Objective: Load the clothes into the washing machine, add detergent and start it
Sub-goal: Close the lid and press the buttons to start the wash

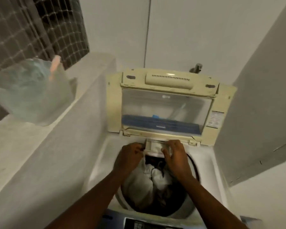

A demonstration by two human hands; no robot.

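Both hands pinch the detergent drawer [156, 147] at the back rim of the tub: your left hand [130, 156] grips its left end, fingers curled onto the side wall; your right hand [176, 154] clamps its right end, fingers [166, 152] wrapped over the front edge. Neither hand is spread.

Head view, only view available. Washing machine [210, 164] is a top-loader, lid [163, 104] folded up and leaning back toward the wall. Drawer sits pulled out from its slot just below the lid hinge, overhanging the far edge of the drum. Holding both ends probably keeps it level and square to its slot, so it slides without jamming. Contents look pale; you cannot tell powder from bare plastic.

Clothes [149, 177] are already in the drum, a light grey bundle with dark items beneath, directly under your wrists. Loading looks done; this appears to be the detergent step.

Room: ledge [40, 146] runs close along the left, carrying a plastic bag [28, 93]; wall [262, 113] crowds the right. Your forearms have only the tub opening to work in. Control panel [147, 223] lies at the near edge, beneath your elbows, untouched. Tap [196, 67] stands behind the lid.
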